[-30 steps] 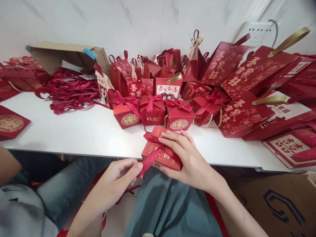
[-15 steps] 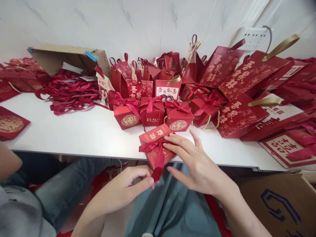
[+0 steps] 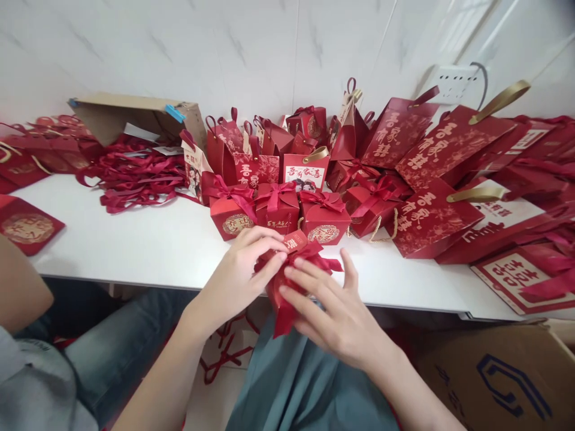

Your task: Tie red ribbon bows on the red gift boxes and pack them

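A small red gift box [image 3: 294, 241] with a dark red ribbon bow [image 3: 287, 311] sits at the table's front edge, partly hidden by both hands. My left hand [image 3: 242, 272] is at the bow's left side, thumb and fingers pinched together on the ribbon. Over the right part of the bow lies my right hand [image 3: 335, 305], its fingers spread and its thumb raised apart. Just behind stand several red boxes with bows, among them one with a round gold print [image 3: 326, 224].
Loose ribbons [image 3: 139, 173] lie before an open cardboard box [image 3: 135, 105] on the white table [image 3: 112, 245]. Red bags [image 3: 438, 218] crowd the right side. A person's jeans leg [image 3: 121, 335] is at left; a large carton [image 3: 498, 371] stands below right.
My left hand has moved up from the hanging ribbon tail to the bow's left side. My right hand has shifted slightly left and down over the bow. The view has tilted a little.
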Tool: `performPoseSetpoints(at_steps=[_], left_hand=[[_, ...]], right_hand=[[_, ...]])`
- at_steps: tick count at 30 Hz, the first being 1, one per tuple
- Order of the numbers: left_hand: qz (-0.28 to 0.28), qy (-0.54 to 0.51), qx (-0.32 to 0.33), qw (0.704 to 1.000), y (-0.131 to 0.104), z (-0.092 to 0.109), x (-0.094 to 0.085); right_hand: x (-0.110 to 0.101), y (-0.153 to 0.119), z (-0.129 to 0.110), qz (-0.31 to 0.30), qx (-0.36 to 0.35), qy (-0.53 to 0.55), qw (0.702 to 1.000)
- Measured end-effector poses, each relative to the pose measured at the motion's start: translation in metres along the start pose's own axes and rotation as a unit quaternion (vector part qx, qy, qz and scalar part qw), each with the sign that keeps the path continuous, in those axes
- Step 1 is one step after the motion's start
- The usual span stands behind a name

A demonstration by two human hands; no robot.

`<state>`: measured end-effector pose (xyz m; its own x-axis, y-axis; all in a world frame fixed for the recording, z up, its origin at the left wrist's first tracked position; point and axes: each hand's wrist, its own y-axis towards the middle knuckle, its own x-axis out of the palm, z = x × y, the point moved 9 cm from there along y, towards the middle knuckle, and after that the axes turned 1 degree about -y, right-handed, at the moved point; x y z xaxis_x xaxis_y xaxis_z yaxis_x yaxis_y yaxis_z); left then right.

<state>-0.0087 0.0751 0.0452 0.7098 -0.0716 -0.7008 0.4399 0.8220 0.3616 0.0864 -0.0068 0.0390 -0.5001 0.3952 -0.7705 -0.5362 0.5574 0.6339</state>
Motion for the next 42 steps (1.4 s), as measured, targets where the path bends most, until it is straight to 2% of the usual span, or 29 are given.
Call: performPoseSetpoints(at_steps=[3,7,10,12,14,16,17,19,21,22,24,33,36,39,42], left_hand=[[-0.013,-0.029,-0.033,0.999,-0.002,-0.006,0.008],[0.007,-0.046,-0.07,0.996,-0.004,-0.008,0.008],[0.018,-0.026,-0.075,0.997,-0.003,-0.006,0.01],[0.017,-0.019,-0.069,0.997,-0.002,-0.005,0.013],[0.01,-0.026,-0.059,0.998,-0.002,-0.006,0.015],[0.004,-0.031,-0.041,0.999,-0.002,-0.004,0.017],[-0.001,-0.029,-0.03,0.999,-0.002,-0.003,0.017],[-0.013,-0.012,-0.005,1.0,-0.002,0.001,0.018],[-0.032,0.01,0.017,0.999,-0.001,0.006,0.02],[-0.041,0.019,0.025,0.999,-0.001,0.007,0.022],[-0.054,0.032,0.031,0.998,0.0,0.008,0.024],[-0.066,0.034,0.028,0.997,0.0,0.003,0.026],[-0.069,0.03,0.024,0.997,0.001,0.001,0.026],[-0.073,0.026,0.019,0.997,0.001,0.0,0.026],[-0.07,0.011,0.018,0.997,0.003,0.0,0.025]], right_hand=[[-0.006,-0.007,-0.006,0.051,-0.019,0.032,0.998],[-0.012,-0.021,-0.008,0.088,-0.037,0.056,0.994],[-0.016,-0.03,-0.013,0.104,-0.061,0.056,0.991],[-0.022,-0.035,-0.007,0.125,-0.048,0.087,0.987],[-0.031,-0.038,0.016,0.174,0.026,0.133,0.975],[-0.032,-0.043,0.058,0.204,0.187,0.167,0.946],[-0.025,-0.046,0.079,0.187,0.274,0.187,0.924],[0.003,-0.05,0.107,0.089,0.402,0.256,0.875],[0.029,-0.047,0.111,-0.014,0.436,0.347,0.83],[0.035,-0.045,0.109,-0.038,0.439,0.381,0.813],[0.036,-0.045,0.105,-0.044,0.447,0.417,0.79],[0.028,-0.056,0.072,-0.08,0.464,0.48,0.74],[0.034,-0.062,0.067,-0.116,0.465,0.464,0.745],[0.039,-0.072,0.065,-0.189,0.457,0.443,0.748],[0.031,-0.075,0.075,-0.241,0.422,0.436,0.757]])
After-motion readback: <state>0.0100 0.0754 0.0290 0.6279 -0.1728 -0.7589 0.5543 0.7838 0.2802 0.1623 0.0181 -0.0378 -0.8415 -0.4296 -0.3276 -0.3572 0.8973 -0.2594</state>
